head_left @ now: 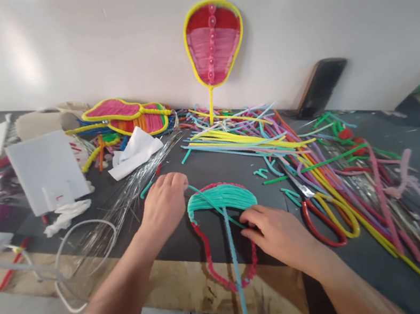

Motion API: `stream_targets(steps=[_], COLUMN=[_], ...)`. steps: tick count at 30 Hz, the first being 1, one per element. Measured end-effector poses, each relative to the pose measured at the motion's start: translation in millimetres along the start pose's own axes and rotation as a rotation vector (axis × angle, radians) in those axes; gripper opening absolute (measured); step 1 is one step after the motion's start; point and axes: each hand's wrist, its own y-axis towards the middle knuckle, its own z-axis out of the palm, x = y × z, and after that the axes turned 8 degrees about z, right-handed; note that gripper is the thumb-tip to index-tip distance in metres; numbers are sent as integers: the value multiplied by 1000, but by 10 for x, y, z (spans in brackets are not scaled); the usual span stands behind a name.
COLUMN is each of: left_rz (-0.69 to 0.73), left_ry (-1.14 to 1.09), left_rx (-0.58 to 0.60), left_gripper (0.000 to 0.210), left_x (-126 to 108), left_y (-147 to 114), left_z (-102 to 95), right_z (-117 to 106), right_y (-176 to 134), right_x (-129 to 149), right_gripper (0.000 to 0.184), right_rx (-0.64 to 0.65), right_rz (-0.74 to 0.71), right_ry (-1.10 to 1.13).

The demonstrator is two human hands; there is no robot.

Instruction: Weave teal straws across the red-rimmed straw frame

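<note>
A loop frame of twisted red pipe cleaner (206, 249) lies in front of me near the table edge, its upper part filled with rows of teal pipe cleaner (224, 193). A light blue twisted stem (235, 261) runs down its middle toward me. One loose teal pipe cleaner (195, 190) slants across the frame between both hands. My left hand (166, 200), fingers closed, grips its upper end left of the frame. Over the frame's right edge, my right hand (278, 234) pinches its lower end between thumb and fingers; the fingertips partly hide it.
Scissors (310, 199) with red and yellow handles lie at right beside many loose pipe cleaners (248, 142). A finished pink-and-red paddle shape (214, 42) and a phone (321, 86) lean on the back wall. Silver wires (126, 188), a white card (47, 169) and a white cable (79, 226) are at left.
</note>
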Motion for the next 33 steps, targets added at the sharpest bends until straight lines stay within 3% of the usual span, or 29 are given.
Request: stream_targets(steps=[4, 8, 12, 15, 17, 19, 26, 30, 33], left_rz=[-103, -190, -314, -338, -349, -334, 9, -133, -192], left_ry=[-119, -394, -866, -1227, -1344, -1313, -744, -990, -1091], left_rx=[-59, -182, -330, -368, -314, -236, -18, 151, 161], left_gripper=[18, 13, 19, 31, 33, 33, 32, 39, 37], left_x=[-4, -70, -127, -182, -218, -240, -182, -168, -169], left_y=[9, -13, -16, -12, -15, -22, -51, -57, -50], left_z=[-29, -83, -75, -28, 4, 24, -29, -48, -13], right_z=[-191, -319, -260, -237, -260, -290, -285, -273, -209], right_y=[-35, -122, -160, -143, -125, -104, 0, 42, 100], right_x=[-153, -308, -280, -222, -218, -249, -472, -556, -541], right_gripper=[18, 17, 6, 14, 15, 14, 12, 19, 26], right_rx=[35, 115, 193, 173, 155, 142, 113, 145, 75], right_rz=[32, 111, 30, -6, 18, 42, 165, 147, 84], right_ry=[156, 85, -24, -51, -16, 53, 557, 899, 1163])
